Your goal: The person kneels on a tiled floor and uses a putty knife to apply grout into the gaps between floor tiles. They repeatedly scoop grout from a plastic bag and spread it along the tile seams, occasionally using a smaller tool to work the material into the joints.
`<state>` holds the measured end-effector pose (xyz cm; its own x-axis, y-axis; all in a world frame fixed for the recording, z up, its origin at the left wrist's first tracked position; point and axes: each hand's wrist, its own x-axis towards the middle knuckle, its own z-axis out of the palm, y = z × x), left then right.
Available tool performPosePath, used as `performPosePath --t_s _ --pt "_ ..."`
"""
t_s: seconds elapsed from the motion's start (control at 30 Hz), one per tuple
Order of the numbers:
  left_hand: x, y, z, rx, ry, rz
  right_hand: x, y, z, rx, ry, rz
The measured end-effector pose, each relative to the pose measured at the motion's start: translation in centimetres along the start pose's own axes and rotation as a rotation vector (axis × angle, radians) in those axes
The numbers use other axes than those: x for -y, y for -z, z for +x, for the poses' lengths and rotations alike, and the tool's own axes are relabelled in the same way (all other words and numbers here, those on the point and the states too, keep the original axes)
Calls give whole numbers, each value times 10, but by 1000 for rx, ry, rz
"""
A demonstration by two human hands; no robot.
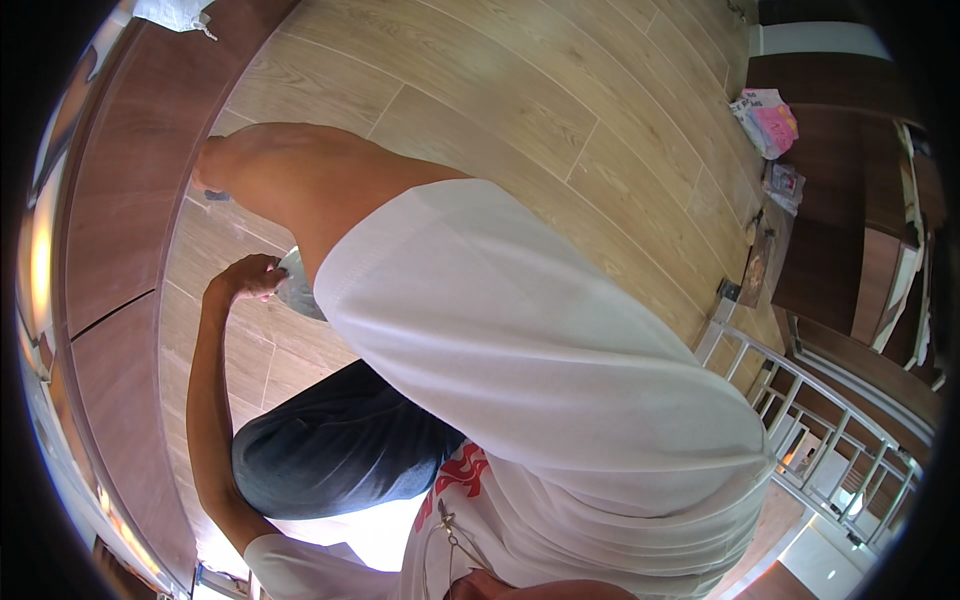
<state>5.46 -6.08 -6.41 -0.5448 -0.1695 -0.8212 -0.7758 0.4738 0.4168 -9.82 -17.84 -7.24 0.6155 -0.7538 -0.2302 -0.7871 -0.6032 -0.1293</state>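
The room is floored with pale, wood-look planks (pixel 500 110), divided by thin light joints. The floor's left edge is bordered by a reddish-brown panel (pixel 135 180), crossed by one dark seam; a white bag (pixel 172 12) is seen at its upper end. The right edge is lined by dark brown cabinetwork (pixel 820 240).

Beside that right edge, a crumpled pink-and-white bag (pixel 775 125) and a clear plastic packet (pixel 784 187) are placed close together. The lower right corner is occupied by a metal ladder-like frame (pixel 808 381) with slim rungs. Much of the floor is blocked from sight by the white sleeve (pixel 500 290) and right arm, and by a bent knee in dark blue trousers (pixel 330 440).

A smooth, rounded grey piece (pixel 303 290) is held near the floor's left edge, partly hidden by the right arm. Its rim is pinched by the thumb and fingers of the left hand (pixel 248 278). The right hand (pixel 206 165) is set beside the panel, just above a small dark thing (pixel 216 196); whether its fingers are closed cannot be told.
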Motion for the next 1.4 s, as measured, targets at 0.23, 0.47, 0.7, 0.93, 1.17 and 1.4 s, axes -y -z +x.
performPosePath --t_s 0.23,0.47,0.7,0.93,1.17,1.4 --pt "3 1 6 120 91 3 -26 -2 9 -59 0 47" --pt "-15 9 -13 62 131 24 -110 17 -23 -44 -98 165" --pt "-27 9 -33 29 169 0 -204 -2 -125 266 -286 -59" --pt "-38 13 -37 24 210 32 -217 -5 -141 333 -275 15" --pt "-31 10 -39 32 199 17 -185 4 -95 277 -265 20" --pt "33 -2 -57 -285 175 -35 -139 48 -113 165 24 289"
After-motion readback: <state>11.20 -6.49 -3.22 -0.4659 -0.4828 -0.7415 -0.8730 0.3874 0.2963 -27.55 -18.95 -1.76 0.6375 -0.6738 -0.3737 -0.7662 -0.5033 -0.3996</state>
